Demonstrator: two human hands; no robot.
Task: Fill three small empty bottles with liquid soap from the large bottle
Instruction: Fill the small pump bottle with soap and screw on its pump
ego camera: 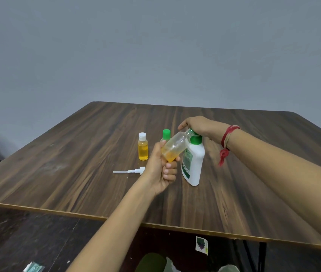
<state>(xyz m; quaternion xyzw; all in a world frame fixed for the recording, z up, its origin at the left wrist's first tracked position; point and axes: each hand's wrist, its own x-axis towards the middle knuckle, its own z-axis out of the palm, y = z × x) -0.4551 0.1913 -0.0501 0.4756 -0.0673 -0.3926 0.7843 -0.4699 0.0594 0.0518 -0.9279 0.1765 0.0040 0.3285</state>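
Head cam: left hand (160,169) wraps the small bottle (175,147), tilted toward the large bottle (194,165), probably for filling; right hand (200,126) on top, grip hidden.

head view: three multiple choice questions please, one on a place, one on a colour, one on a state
1. Where does the pump head lie? A) on the table, beside the left hand B) screwed onto a bottle C) on the floor
2. Cap colour of the full small bottle? A) green B) white C) red
3. The held small bottle is: A) capped, upright B) uncapped, tilted C) lying down
Answers: 1 A, it lies flat on the wood; 2 B, white over yellow liquid; 3 B, its open neck leans toward the large white bottle.
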